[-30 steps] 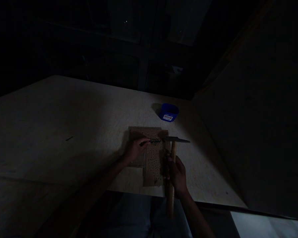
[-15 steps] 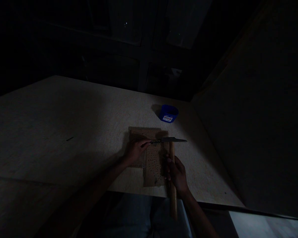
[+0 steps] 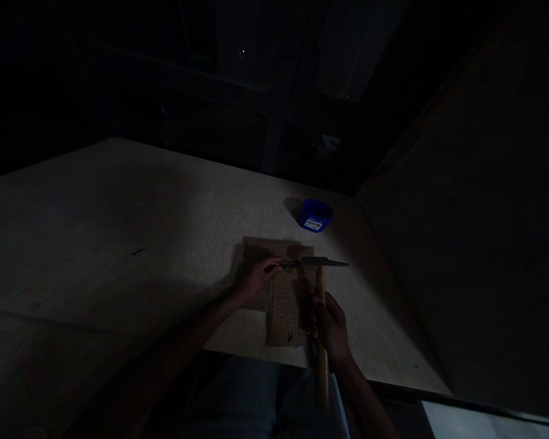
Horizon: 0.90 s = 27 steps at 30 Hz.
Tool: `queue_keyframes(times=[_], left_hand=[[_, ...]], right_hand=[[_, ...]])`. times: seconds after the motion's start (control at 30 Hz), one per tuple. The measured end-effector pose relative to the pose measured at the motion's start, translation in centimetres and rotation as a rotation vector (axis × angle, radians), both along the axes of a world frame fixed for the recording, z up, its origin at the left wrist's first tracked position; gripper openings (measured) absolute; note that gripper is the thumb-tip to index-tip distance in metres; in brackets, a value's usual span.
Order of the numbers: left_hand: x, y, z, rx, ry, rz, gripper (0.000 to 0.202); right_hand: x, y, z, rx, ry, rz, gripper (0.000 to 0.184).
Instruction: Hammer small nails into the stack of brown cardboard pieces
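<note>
My right hand (image 3: pixel 333 329) is wrapped round the wooden handle of a hammer (image 3: pixel 321 277), whose dark metal head is held at the level of my left fingertips, just to their right. Over a brown board (image 3: pixel 283 314) dotted with many small dark marks, my left hand (image 3: pixel 256 278) reaches in with its fingers pinched together. Whatever sits between those fingertips is too dark and small to name. Right beside them runs a short row of dark spiky bits (image 3: pixel 290 265), perhaps nails. A second brown piece (image 3: pixel 258 300) lies partly under my left hand.
A blue plastic tub (image 3: pixel 315 216) with a white label stands beyond the board. One thin dark sliver (image 3: pixel 138 252) lies on the pale tabletop (image 3: pixel 201 213) at left. A dark panel (image 3: pixel 476 244) rises along the right side. The room is very dim.
The hammer head has turned slightly and remains near my left fingertips. My left hand keeps its pinch by the dark row. The whole view has shifted a little.
</note>
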<state>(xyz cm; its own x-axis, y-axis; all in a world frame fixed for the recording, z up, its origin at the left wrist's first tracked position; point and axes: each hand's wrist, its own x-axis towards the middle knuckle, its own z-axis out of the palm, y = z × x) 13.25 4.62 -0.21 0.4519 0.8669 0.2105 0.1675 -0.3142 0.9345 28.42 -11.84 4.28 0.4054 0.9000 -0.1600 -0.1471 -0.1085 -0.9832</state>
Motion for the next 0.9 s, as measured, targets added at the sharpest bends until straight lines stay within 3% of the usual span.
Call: queue_keyframes(times=[0.13,0.33,0.47,0.7,0.9], left_hand=[[-0.1,0.0,-0.1,-0.025,-0.037,0.014,0.022],[-0.4,-0.1,0.8,0.001,0.056,0.007,0.023],[-0.4,-0.2,1.1,0.012,0.099,0.036,0.025],[-0.2,-0.3,1.2,-0.034,0.099,0.0,0.022],[-0.1,-0.3,1.2,-0.068,0.087,0.014,0.019]], right_hand=[[0.1,0.1,2.9,-0.015,-0.05,0.05,0.043],[0.1,-0.2,6.7,-0.132,-0.191,0.335,0.039],[0.1,-0.7,6.8,-0.119,-0.32,0.415,0.041],[0.5,-0.5,7.2,-0.082,-0.55,0.275,0.046],[0.0,0.9,6.4,-0.045,-0.592,0.28,0.045]])
